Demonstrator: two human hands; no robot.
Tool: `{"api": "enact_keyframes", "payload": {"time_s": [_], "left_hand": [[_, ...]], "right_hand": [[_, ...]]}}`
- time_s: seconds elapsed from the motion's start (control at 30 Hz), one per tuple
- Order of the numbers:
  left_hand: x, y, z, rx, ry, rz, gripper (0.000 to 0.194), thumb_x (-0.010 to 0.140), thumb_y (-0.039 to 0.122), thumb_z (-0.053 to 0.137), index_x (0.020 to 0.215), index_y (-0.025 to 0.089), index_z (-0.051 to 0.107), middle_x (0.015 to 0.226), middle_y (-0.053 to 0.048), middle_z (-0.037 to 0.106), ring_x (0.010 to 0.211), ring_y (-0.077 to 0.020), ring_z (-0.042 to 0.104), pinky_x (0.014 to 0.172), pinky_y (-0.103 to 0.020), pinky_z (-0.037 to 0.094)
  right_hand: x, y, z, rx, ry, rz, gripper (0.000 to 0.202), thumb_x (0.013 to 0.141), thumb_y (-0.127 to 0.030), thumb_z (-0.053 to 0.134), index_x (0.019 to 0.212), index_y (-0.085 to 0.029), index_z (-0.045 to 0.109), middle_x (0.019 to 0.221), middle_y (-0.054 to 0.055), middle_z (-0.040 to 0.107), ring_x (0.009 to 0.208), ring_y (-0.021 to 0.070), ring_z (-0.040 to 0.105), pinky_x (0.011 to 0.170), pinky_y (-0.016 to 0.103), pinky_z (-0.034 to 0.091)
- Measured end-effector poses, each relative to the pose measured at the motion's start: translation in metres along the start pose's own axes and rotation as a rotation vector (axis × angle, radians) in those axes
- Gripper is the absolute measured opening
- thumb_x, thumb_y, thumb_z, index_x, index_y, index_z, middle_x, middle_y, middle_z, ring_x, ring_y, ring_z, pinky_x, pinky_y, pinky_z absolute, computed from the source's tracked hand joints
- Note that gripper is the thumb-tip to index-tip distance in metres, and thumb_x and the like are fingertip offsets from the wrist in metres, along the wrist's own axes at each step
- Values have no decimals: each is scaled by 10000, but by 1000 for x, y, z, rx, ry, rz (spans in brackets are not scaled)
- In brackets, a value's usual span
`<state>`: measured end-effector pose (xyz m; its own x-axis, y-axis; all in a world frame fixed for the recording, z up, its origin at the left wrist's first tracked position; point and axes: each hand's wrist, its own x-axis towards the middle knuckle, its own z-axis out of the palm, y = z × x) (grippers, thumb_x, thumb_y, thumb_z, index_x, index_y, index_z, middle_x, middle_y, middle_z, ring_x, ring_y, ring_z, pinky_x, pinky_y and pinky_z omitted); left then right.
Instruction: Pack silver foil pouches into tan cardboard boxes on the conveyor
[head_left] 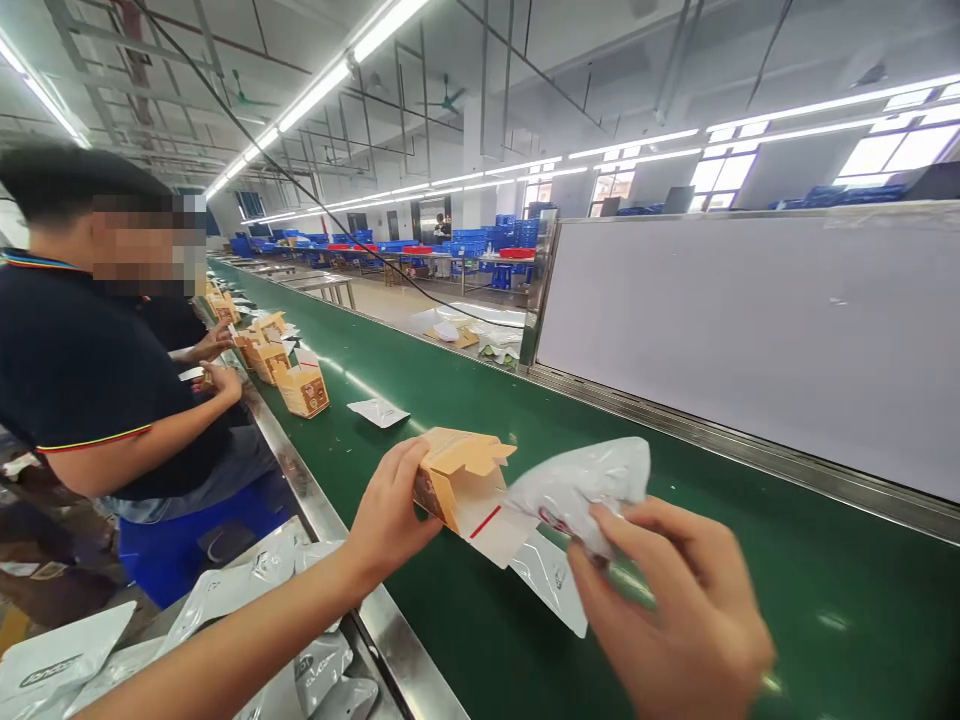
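My left hand [394, 510] grips a small orange-brown carton [465, 460] tilted on its side, its flaps spread toward the right. Between the thumb and fingers of my right hand [667, 590] is a plump white pouch [585, 485], whose narrow end points at the carton's mouth. Whether that end has entered the carton I cannot tell. Below them a flat silvery pouch [553, 580] lies on the green conveyor belt [750, 560], partly covered by a carton flap.
Another silvery pouch [379, 411] and an open carton [301, 385] stand further up the belt, with several cartons beyond. White pouches [225, 590] are piled at the lower left. A co-worker [112, 380] sits on the left. A pale panel [735, 330] borders the belt's far side.
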<state>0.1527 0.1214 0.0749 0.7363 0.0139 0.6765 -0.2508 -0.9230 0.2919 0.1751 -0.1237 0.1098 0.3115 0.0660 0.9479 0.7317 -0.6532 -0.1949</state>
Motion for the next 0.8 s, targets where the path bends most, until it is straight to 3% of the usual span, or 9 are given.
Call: {"api": "enact_keyframes", "payload": {"time_s": [0.13, 0.27, 0.37, 0.5, 0.63, 0.7, 0.8], "left_hand": [[-6, 30, 10, 121, 62, 47, 682, 638, 120, 637, 1255, 195, 357, 1268, -138, 500, 1184, -286, 483, 951, -446, 464], [-5, 47, 21, 185, 64, 99, 660, 637, 132, 636, 1238, 170, 367, 1253, -161, 518, 1155, -303, 507, 904, -449, 474], [-4, 60, 27, 183, 61, 135, 615, 650, 125, 591, 1224, 166, 374, 1240, -169, 528, 1144, -309, 517, 873, -461, 472], [-11, 74, 33, 116, 10, 169, 645, 606, 123, 548, 1222, 174, 364, 1210, -169, 541, 1149, -332, 509, 891, -506, 452], [-26, 85, 46, 20, -55, 196, 698, 552, 151, 561, 1222, 152, 367, 1191, -179, 535, 1177, -360, 469, 946, -535, 436], [-32, 93, 53, -42, -77, 186, 725, 529, 157, 572, 1224, 135, 367, 1179, -181, 532, 1171, -365, 464, 961, -541, 435], [-35, 107, 56, -139, -117, 143, 734, 552, 157, 616, 1242, 154, 363, 1209, -168, 515, 1180, -339, 462, 1005, -524, 421]], "right_hand": [[-5, -13, 12, 4, -19, -3, 139, 787, -39, 547, 828, -155, 612, 822, 59, 556, 779, 174, 537, 670, 295, 480], [-25, -13, 8, 32, -148, 45, 154, 852, -128, 500, 934, -174, 623, 910, 72, 581, 794, 173, 571, 663, 280, 497], [-35, -13, -1, 155, -387, 154, 195, 879, -265, 495, 1035, -189, 584, 1011, 90, 589, 836, 189, 601, 658, 287, 519], [-30, 5, -17, 350, -838, 405, 297, 752, -376, 617, 980, -200, 544, 894, 62, 629, 785, 224, 609, 641, 329, 529], [-18, 36, -23, 788, -1171, 546, 451, 740, -470, 625, 1070, -170, 563, 1053, 104, 630, 948, 253, 608, 808, 373, 525], [-16, 44, -23, 946, -1232, 600, 454, 762, -496, 603, 1074, -166, 583, 1084, 99, 625, 961, 249, 603, 826, 369, 522], [-17, 47, -29, 793, -1160, 744, 403, 802, -533, 530, 955, -177, 644, 885, 60, 664, 746, 218, 620, 632, 313, 541]]}}
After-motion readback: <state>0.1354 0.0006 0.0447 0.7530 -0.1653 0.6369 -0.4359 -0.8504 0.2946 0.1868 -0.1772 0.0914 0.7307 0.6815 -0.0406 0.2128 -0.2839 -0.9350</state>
